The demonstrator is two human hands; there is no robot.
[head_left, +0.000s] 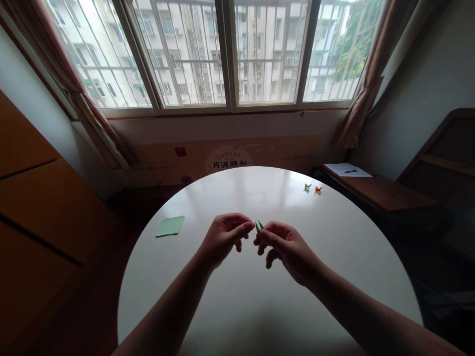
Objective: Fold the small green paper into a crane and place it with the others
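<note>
Over the middle of a round white table (260, 306), my two hands meet around a tiny folded green paper piece (259, 226). My left hand (224, 237) pinches it from the left with curled fingers. My right hand (284, 246) pinches it from the right, thumb and forefinger pressed on the paper. Only the piece's green tip shows between the fingertips. A flat sheet of light green paper (170, 226) lies on the table to the left of my hands.
Two small folded paper figures, one green (307, 187) and one orange (318, 190), sit at the table's far right. A wooden side table (382, 190) with a paper and pen (348, 170) stands right. A cardboard box (230, 158) leans under the window. Wooden cabinet at left.
</note>
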